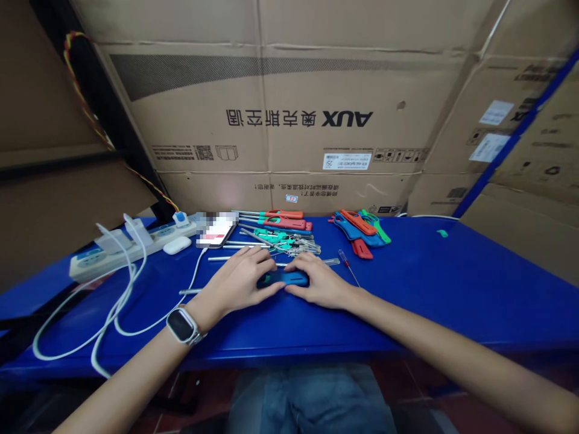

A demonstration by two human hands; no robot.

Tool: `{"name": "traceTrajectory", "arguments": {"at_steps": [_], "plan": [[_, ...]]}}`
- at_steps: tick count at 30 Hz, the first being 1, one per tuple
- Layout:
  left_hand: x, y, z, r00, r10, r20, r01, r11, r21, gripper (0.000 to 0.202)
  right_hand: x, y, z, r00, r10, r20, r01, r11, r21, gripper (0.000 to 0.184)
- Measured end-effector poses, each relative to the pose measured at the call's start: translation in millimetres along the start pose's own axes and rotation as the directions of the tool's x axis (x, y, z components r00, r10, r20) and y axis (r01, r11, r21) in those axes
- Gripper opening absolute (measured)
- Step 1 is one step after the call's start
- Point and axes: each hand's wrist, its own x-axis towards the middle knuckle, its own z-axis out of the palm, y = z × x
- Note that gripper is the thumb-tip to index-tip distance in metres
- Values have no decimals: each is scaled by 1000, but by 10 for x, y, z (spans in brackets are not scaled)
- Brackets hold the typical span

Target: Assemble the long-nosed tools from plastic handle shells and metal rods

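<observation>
Both hands hold a blue long-nozzle lighter (pixel 294 278) low over the table. My left hand (pixel 244 272), with a watch at its wrist, closes around the green-marked end. My right hand (pixel 320 281) pinches the other end between thumb and fingers. A metal tube (pixel 189 292) sticks out to the left from beneath my left hand; whether it joins the blue body is hidden. Just beyond my hands lie green lighter inner parts (pixel 283 239) with metal tubes and clear reservoirs. A small screwdriver (pixel 344 259) rests to the right of my right hand.
Assembled lighters (pixel 289 223) lie at the back, and loose coloured handle shells (pixel 357 229) are piled to their right. On the left are a phone (pixel 219 230), a white earbud case (pixel 177 245), a power strip (pixel 136 246) and looping white cables (pixel 118 307). Cardboard (pixel 289 90) walls the back.
</observation>
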Motion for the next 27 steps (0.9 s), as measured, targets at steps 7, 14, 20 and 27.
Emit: {"name": "traceTrajectory", "arguments": {"at_steps": [7, 14, 20, 27], "plan": [[713, 182, 101, 997, 75, -30, -79, 978, -193, 21, -208, 152, -450, 945, 240, -220, -225, 970, 89, 15], [1397, 337, 447, 990, 89, 112, -52, 952, -302, 15, -436, 498, -696, 813, 536, -229, -576, 799, -174, 14], [1533, 337, 668, 987, 122, 105, -77, 930, -360, 19, -401, 543, -643, 787, 574, -227, -616, 753, -230, 11], [1380, 258, 508, 995, 90, 42, -64, 903, -425, 15, -337, 493, -706, 800, 549, -242, -597, 764, -245, 17]]}}
